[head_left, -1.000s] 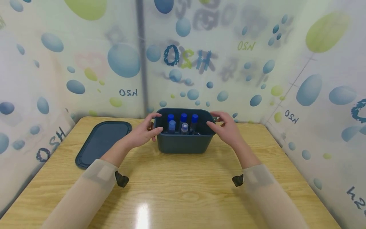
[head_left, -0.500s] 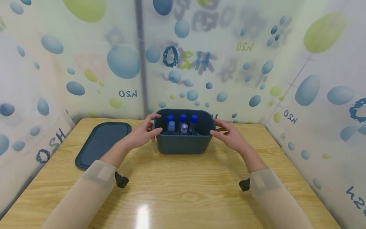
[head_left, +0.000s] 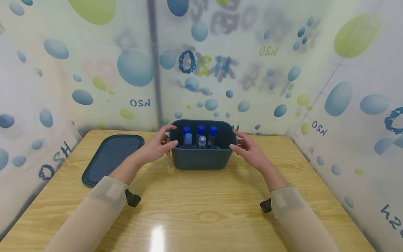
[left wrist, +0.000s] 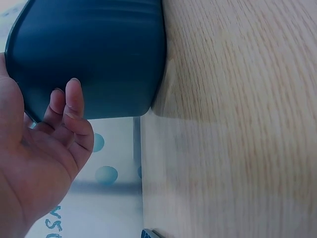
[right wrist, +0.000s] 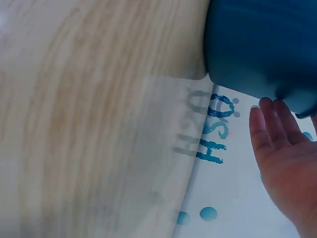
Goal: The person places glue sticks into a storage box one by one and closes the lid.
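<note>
A dark blue-green plastic storage box [head_left: 201,160] stands lidless on the table. Inside it several slim tubes [head_left: 200,134] stand upright, most with blue caps and one with a clear cap [head_left: 202,139]; their lower parts are hidden. My left hand [head_left: 154,148] grips the box's left end, thumb and index finger over the rim. In the left wrist view its other fingers [left wrist: 74,96] curl against the outer wall. At the right end, my right hand [head_left: 252,150] holds the rim between thumb and index finger, with the remaining fingers [right wrist: 270,119] against the outside wall.
A dark lid [head_left: 110,155] lies flat on the table's left side, partly behind my left forearm. The wooden table [head_left: 201,210] ends at a patterned curtain [head_left: 264,84] just behind the box, and more curtain hangs at both sides.
My right hand shifted outward from the box's right end, then came back slightly inward onto the rim. The left hand, box and tubes have stayed in place.
</note>
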`<state>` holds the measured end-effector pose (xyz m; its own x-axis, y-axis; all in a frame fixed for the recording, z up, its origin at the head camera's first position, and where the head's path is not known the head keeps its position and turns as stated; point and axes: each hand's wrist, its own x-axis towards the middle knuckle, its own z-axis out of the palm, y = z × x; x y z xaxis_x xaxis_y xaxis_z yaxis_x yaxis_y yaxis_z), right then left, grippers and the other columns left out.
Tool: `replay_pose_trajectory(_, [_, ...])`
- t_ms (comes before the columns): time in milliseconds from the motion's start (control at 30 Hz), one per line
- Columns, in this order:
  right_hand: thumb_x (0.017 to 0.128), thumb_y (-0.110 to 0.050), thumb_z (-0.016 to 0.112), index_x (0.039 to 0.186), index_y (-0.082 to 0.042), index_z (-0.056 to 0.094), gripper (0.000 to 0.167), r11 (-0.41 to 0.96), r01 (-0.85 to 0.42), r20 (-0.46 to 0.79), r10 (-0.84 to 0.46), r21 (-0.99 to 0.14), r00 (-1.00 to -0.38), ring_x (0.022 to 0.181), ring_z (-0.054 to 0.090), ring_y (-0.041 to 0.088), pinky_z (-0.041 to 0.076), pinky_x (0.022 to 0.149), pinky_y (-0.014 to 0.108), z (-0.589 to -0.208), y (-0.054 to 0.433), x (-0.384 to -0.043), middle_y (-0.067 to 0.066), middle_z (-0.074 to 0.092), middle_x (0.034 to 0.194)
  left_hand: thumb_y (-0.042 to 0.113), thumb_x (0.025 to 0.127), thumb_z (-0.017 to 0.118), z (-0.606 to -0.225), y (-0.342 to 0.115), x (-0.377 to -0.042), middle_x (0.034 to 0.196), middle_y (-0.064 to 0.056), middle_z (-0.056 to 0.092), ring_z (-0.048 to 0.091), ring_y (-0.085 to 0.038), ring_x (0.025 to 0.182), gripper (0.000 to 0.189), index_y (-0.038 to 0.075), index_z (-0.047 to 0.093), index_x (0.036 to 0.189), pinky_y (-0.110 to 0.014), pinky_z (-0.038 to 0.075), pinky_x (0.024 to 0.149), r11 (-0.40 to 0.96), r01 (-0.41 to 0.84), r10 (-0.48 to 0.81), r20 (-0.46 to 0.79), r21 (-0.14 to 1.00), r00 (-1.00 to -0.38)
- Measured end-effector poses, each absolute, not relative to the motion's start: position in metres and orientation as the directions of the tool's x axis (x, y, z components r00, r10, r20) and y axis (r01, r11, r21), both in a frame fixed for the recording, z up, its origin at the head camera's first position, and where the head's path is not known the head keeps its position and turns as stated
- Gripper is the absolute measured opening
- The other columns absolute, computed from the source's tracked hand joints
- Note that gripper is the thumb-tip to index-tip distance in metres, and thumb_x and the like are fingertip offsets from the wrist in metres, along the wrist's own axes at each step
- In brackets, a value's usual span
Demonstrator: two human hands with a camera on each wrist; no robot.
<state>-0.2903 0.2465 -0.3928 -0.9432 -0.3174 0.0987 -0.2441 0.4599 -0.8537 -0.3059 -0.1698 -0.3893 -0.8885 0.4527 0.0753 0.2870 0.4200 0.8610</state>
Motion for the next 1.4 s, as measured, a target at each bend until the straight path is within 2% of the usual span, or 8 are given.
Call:
replay_pose_trajectory(100, [0.114, -0.034, 0.061, 0.174, -0.028, 0.030, 0.068, 0.427, -0.248, 0.111, -0.320, -0.870, -0.941, 0.150, 0.051, 0.044, 0.048, 0.116, 0.059, -0.396, 0.244, -0.290, 0.019, 0.035, 0.174, 0.038, 0.115, 0.059, -0.390, -0.170, -0.307, 0.098, -0.017, 0.060, 0.068, -0.051, 0.092, 0.069, 0.025, 0.022, 0.172, -0.040, 0.051, 0.076, 0.423, 0.294, 0.454, 0.080, 0.857, -0.888])
replay_pose_trajectory(267, [0.115, -0.033, 0.059, 0.175, -0.026, 0.027, 0.068, 0.422, -0.250, 0.115, -0.321, -0.871, -0.940, 0.152, 0.048, 0.045, 0.048, 0.116, 0.059, -0.399, 0.243, -0.289, 0.023, 0.032, 0.174, 0.046, 0.115, 0.058, -0.389, -0.172, -0.306, 0.104, -0.025, 0.064, 0.068, -0.049, 0.092, 0.071, 0.030, 0.021, 0.173, -0.042, 0.050, 0.076, 0.458, 0.289, 0.448, 0.063, 0.841, -0.892])
replay_pose_trajectory(533, [0.114, -0.038, 0.060, 0.174, -0.032, 0.028, 0.068, 0.416, -0.226, 0.095, -0.311, -0.881, -0.946, 0.148, 0.051, 0.043, 0.048, 0.115, 0.063, -0.399, 0.245, -0.289, 0.021, 0.033, 0.173, 0.050, 0.116, 0.052, -0.387, -0.177, -0.302, 0.110, -0.024, 0.069, 0.070, -0.042, 0.091, 0.075, 0.031, 0.013, 0.177, -0.044, 0.051, 0.084, 0.482, 0.331, 0.460, 0.087, 0.812, -0.884])
replay_pose_trajectory(700, [0.114, -0.039, 0.060, 0.174, -0.032, 0.027, 0.069, 0.411, -0.221, 0.091, -0.313, -0.884, -0.945, 0.149, 0.050, 0.043, 0.048, 0.116, 0.066, -0.399, 0.246, -0.287, 0.019, 0.031, 0.174, 0.048, 0.116, 0.053, -0.381, -0.189, -0.293, 0.107, -0.018, 0.069, 0.070, -0.037, 0.089, 0.069, 0.028, 0.024, 0.176, -0.042, 0.051, 0.081, 0.485, 0.331, 0.428, 0.111, 0.809, -0.897])
replay_pose_trajectory(833, [0.114, -0.039, 0.060, 0.174, -0.032, 0.026, 0.069, 0.410, -0.220, 0.089, -0.315, -0.885, -0.945, 0.149, 0.049, 0.043, 0.049, 0.116, 0.066, -0.399, 0.246, -0.287, 0.019, 0.031, 0.175, 0.046, 0.116, 0.056, -0.375, -0.210, -0.280, 0.107, -0.012, 0.071, 0.071, -0.037, 0.092, 0.058, 0.025, 0.043, 0.168, -0.039, 0.056, 0.073, 0.514, 0.308, 0.403, 0.093, 0.801, -0.911])
replay_pose_trajectory(933, [0.114, -0.040, 0.060, 0.174, -0.032, 0.026, 0.069, 0.409, -0.219, 0.089, -0.314, -0.886, -0.945, 0.149, 0.050, 0.044, 0.050, 0.115, 0.067, -0.398, 0.246, -0.288, 0.021, 0.033, 0.174, 0.045, 0.115, 0.056, -0.372, -0.232, -0.270, 0.109, -0.012, 0.072, 0.073, -0.033, 0.095, 0.052, 0.024, 0.051, 0.163, -0.038, 0.060, 0.074, 0.546, 0.294, 0.388, 0.074, 0.784, -0.919])
replay_pose_trajectory(1200, [0.113, -0.042, 0.061, 0.173, -0.034, 0.027, 0.069, 0.410, -0.207, 0.079, -0.308, -0.888, -0.948, 0.146, 0.053, 0.044, 0.051, 0.114, 0.067, -0.398, 0.245, -0.290, 0.022, 0.040, 0.169, 0.043, 0.117, 0.055, -0.373, -0.291, -0.250, 0.115, -0.015, 0.075, 0.074, -0.024, 0.094, 0.048, 0.018, 0.057, 0.158, -0.036, 0.062, 0.077, 0.634, 0.269, 0.325, 0.065, 0.725, -0.943])
replay_pose_trajectory(1400, [0.113, -0.043, 0.061, 0.173, -0.035, 0.027, 0.070, 0.409, -0.200, 0.072, -0.308, -0.890, -0.949, 0.145, 0.052, 0.042, 0.052, 0.113, 0.065, -0.398, 0.243, -0.291, 0.019, 0.037, 0.169, 0.038, 0.118, 0.053, -0.382, -0.341, -0.242, 0.120, -0.013, 0.074, 0.072, -0.013, 0.094, 0.054, 0.008, 0.049, 0.163, -0.033, 0.059, 0.074, 0.721, 0.221, 0.301, -0.011, 0.657, -0.954])
